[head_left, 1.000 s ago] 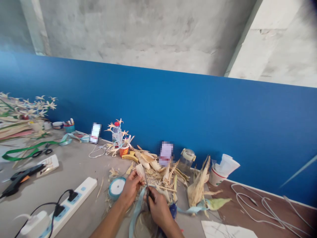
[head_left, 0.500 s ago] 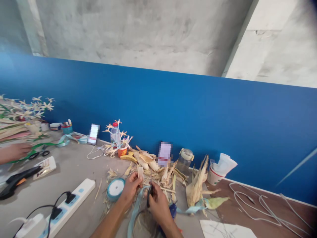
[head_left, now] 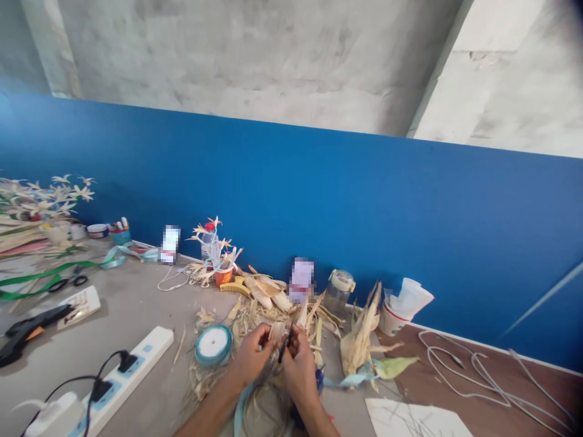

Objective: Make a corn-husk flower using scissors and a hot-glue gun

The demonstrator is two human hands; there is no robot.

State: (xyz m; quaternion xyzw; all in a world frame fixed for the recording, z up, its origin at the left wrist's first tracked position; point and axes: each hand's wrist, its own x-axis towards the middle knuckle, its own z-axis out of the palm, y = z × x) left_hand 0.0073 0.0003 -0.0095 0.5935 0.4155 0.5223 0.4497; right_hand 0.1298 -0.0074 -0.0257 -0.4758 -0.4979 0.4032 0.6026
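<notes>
From where I stand, with the two hands as the middle of the dial and twelve toward the blue panel (head_left: pixel 291 182), the work sits low over the cluttered grey surface (head_left: pixel 146 303). The left hand (head_left: pixel 255 354) has its thumb and fingers pinched on a small pale strip of husk (head_left: pixel 276 331), right at the dial's centre. The right hand (head_left: pixel 298 358) is curled around dark scissors (head_left: pixel 286 345), fingers closed on them, close beside the strip at three o'clock; I can't tell whether the blades touch it. The hands are nearly together.

A blue-edged ribbon roll (head_left: pixel 213 344) lies near, at nine o'clock, and a loose light-blue ribbon (head_left: pixel 238 416) trails at seven. Dry husks (head_left: pixel 264 290) are heaped from eleven to one, with a propped phone (head_left: pixel 301 280) among them near one. A clear jar (head_left: pixel 337 294) stands between one and two, and a tall husk bundle (head_left: pixel 362 340) just short of three. Well apart, toward four, lies a white sheet (head_left: pixel 412 419) with thin dark pieces on it. A white power strip (head_left: pixel 152 343) lies toward nine, a black glue gun (head_left: pixel 31 334) beyond it.
</notes>
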